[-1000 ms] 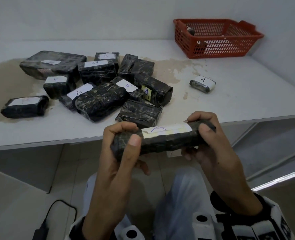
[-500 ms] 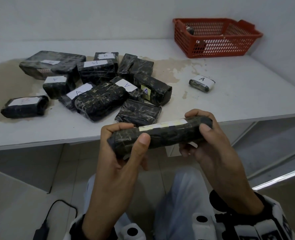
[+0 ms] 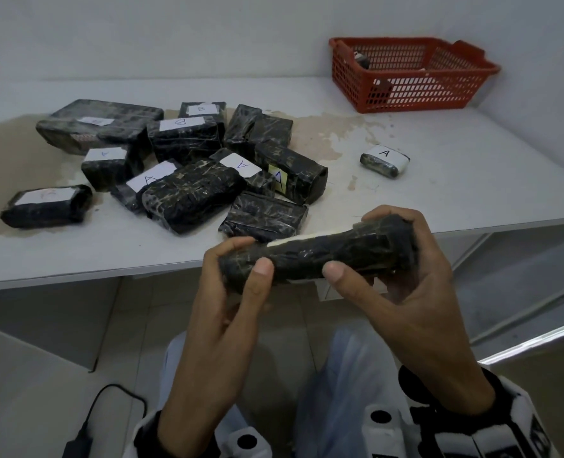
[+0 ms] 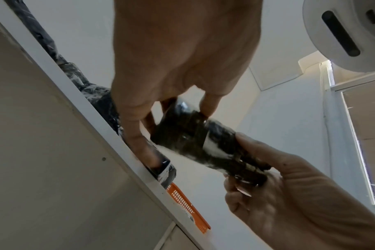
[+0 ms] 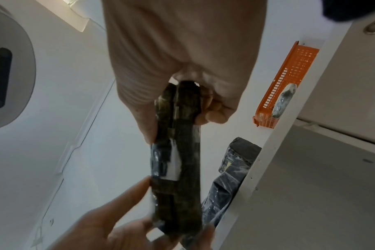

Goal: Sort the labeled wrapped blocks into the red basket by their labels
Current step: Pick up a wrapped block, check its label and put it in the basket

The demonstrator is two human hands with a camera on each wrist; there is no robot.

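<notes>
Both hands hold one long, dark wrapped block (image 3: 313, 252) just in front of the table's front edge. My left hand (image 3: 237, 269) grips its left end and my right hand (image 3: 389, 252) grips its right end. Its white label is turned away, with only an edge showing on top. The same block (image 4: 206, 143) shows a white strip in the left wrist view and again as block (image 5: 178, 159) in the right wrist view. The red basket (image 3: 409, 74) stands at the table's far right with a wrapped block inside. Several labelled blocks (image 3: 188, 173) lie piled at the table's left.
A small block labelled A (image 3: 385, 160) lies alone between the pile and the basket. A brownish stain spreads over the white table (image 3: 472, 193) under the pile. A black cable and adapter (image 3: 85, 434) lie on the floor at lower left. My knees are below the hands.
The held block has been rolled away from me, so its A label has turned from facing up to almost out of sight. My right thumb has shifted inward along the block.
</notes>
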